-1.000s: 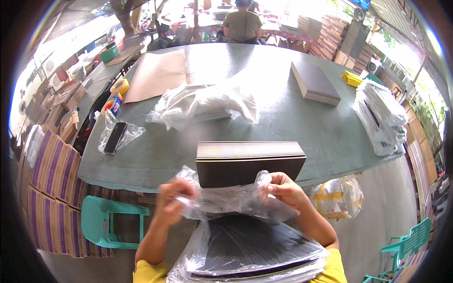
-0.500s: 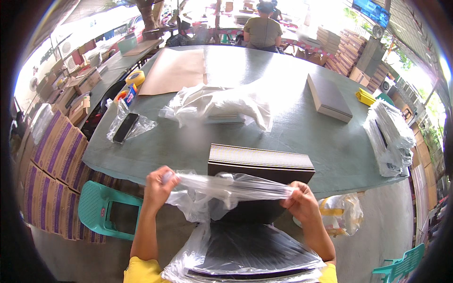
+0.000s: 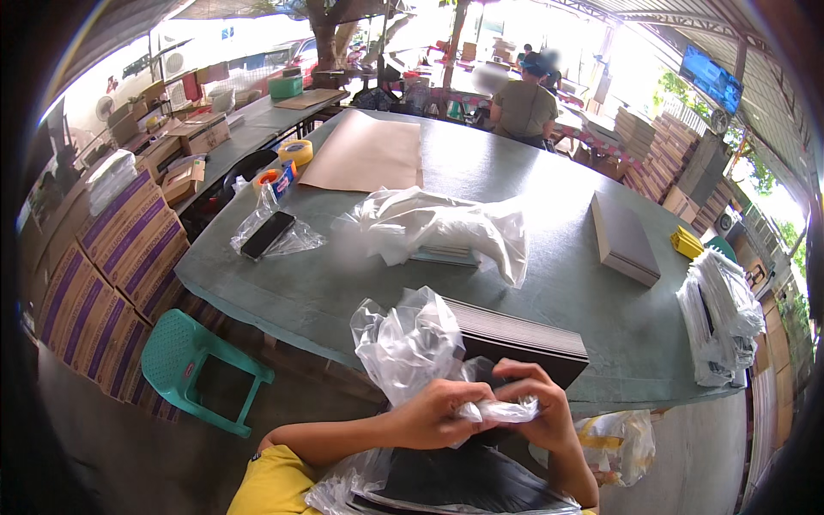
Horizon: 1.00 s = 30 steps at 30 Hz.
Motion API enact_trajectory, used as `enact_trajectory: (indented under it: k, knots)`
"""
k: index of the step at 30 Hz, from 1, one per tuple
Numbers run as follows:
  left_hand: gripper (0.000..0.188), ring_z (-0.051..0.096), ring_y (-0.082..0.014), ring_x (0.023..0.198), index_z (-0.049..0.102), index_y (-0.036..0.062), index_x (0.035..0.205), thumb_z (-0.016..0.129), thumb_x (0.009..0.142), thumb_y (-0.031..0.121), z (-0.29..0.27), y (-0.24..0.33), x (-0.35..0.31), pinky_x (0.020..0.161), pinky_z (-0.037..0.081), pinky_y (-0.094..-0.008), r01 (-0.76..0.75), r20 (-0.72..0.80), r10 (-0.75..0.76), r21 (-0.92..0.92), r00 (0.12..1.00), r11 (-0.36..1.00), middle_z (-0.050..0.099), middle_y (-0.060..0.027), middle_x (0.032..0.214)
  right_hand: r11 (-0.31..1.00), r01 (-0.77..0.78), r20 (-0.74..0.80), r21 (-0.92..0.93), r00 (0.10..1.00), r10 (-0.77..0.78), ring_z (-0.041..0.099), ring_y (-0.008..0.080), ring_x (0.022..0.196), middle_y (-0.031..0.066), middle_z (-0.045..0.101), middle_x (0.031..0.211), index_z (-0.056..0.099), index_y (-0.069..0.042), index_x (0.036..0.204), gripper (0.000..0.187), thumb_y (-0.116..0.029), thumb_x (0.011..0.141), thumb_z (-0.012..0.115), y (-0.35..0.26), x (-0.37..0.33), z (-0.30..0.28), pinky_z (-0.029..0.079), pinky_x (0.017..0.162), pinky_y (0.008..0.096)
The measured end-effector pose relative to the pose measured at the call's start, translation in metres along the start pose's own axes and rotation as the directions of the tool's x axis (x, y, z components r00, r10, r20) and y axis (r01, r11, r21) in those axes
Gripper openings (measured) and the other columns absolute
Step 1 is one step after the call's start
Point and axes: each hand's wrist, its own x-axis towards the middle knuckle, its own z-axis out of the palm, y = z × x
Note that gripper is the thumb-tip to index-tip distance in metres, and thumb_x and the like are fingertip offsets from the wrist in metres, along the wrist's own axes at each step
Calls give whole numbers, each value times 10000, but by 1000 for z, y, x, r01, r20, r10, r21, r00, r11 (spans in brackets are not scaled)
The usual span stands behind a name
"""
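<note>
Close together in front of me, my left hand (image 3: 439, 415) and my right hand (image 3: 545, 410) are both closed on a clear plastic bag (image 3: 410, 343). Its edge is bunched into a twisted strip between my fingers, and loose film billows up on the left. Below my hands, nearest me, lies a black flat stack (image 3: 468, 482) in clear plastic, partly covered by my forearms. Just beyond my hands, a stack of dark boards (image 3: 524, 339) with pale striped edges stands at the table's near edge.
On the green table (image 3: 343, 296) lie a white plastic bundle (image 3: 446, 225), a phone (image 3: 268, 235), brown paper (image 3: 369, 153), tape rolls (image 3: 296, 152), a grey block-shaped stack (image 3: 625, 240) and plastic-wrapped packs (image 3: 719, 313). A green stool (image 3: 193, 360) and cartons (image 3: 112, 257) stand left. A person (image 3: 525, 105) sits beyond.
My hands have come together from wide apart, and the stretched bag edge is now gathered between them. The loose plastic has risen on the left. The view has shifted left.
</note>
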Motion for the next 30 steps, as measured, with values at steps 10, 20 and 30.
enact_trajectory:
  k: [10,20,30]
  knots:
    - [153,477,-54,778,503,15,944,532,801,62,-12,-10,-6,664,386,-184,78,60,-54,-547,997,834,522,-9,814,835,-437,641,335,755,138,443,41,596,-20,533,648,573,-19,791,257,-256,730,656,2,-18,24,385,527,213]
    - [213,539,-111,718,549,-48,981,533,793,53,-36,-1,-12,664,412,-222,-1,217,183,-642,959,767,593,-74,844,967,-253,874,10,472,115,585,283,613,162,583,648,575,24,740,242,-205,797,522,9,-19,3,485,591,295]
    - [230,540,-289,859,509,59,916,511,687,83,-30,-14,-18,683,444,-393,-27,316,-426,828,848,560,554,-120,853,381,73,369,-922,469,802,481,327,1001,196,541,1008,559,-6,996,460,-386,737,540,3,-44,-22,370,856,396]
